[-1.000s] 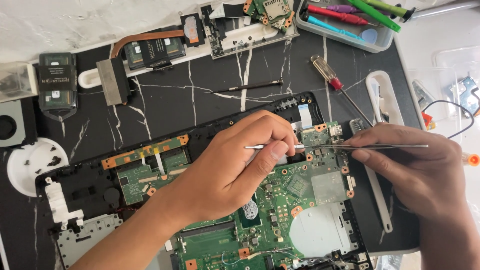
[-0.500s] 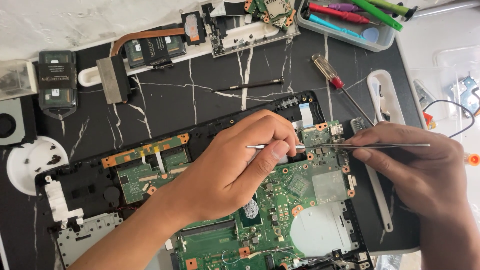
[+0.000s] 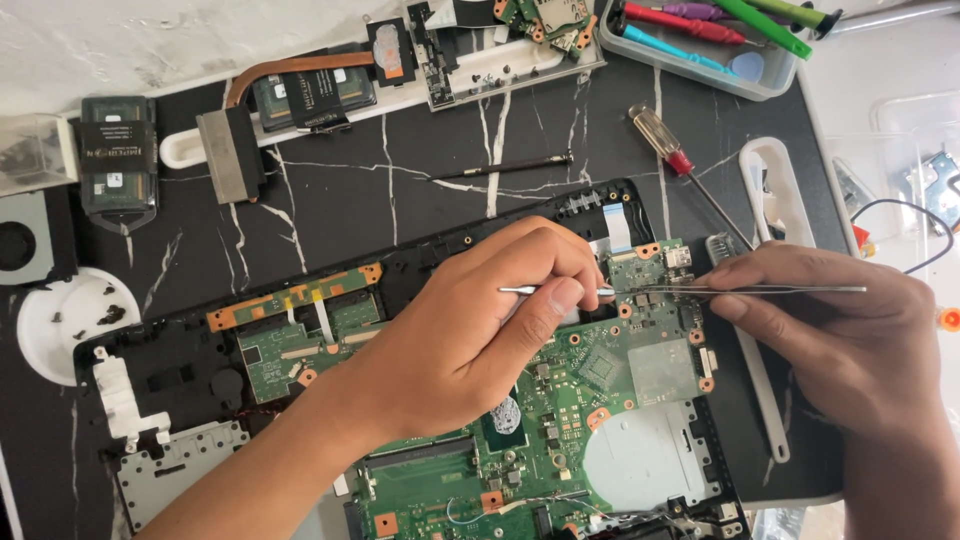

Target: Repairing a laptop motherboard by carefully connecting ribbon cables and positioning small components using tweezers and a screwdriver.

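On the bench, an opened laptop base is seen with its green motherboard. A thin metal tool is pinched by the left hand above the board's far edge. Just right, long tweezers are pinched by the right hand.
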